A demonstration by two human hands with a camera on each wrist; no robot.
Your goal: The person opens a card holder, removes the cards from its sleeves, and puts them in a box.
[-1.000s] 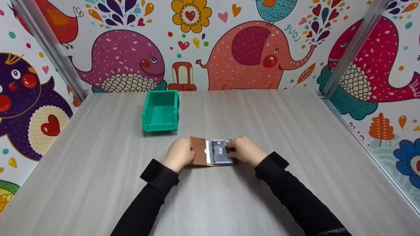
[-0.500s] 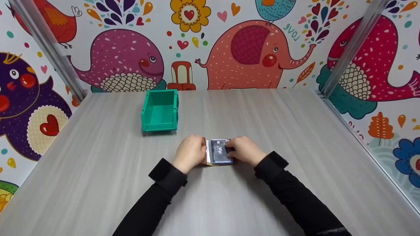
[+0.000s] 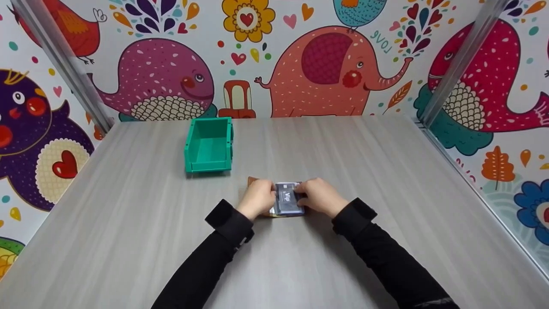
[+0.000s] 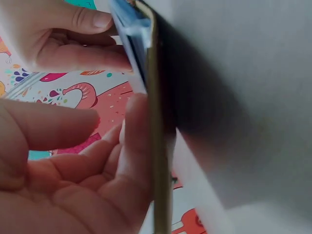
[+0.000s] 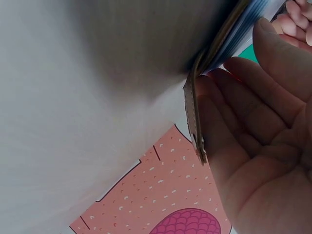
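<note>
Well, left hand [image 3: 258, 198] and right hand [image 3: 321, 197] rest unclenched fingers on the open card wallet [image 3: 286, 207], midway between the tabletop's [image 3: 364, 159] side edges; a green bin [image 3: 209, 166] stands nearer the far edge.

I get a wallet [image 5: 191, 109] that looks matt leather, card [image 3: 286, 199] glossy smooth plastic. Bin [image 3: 209, 166] reads smooth plastic, slight sheen. Table [image 3: 128, 206], smooth wood grain, satin. Sleeves [image 3: 386, 266], matt cloth. Posts [image 3: 461, 64], smooth metal, dull shine.
</note>
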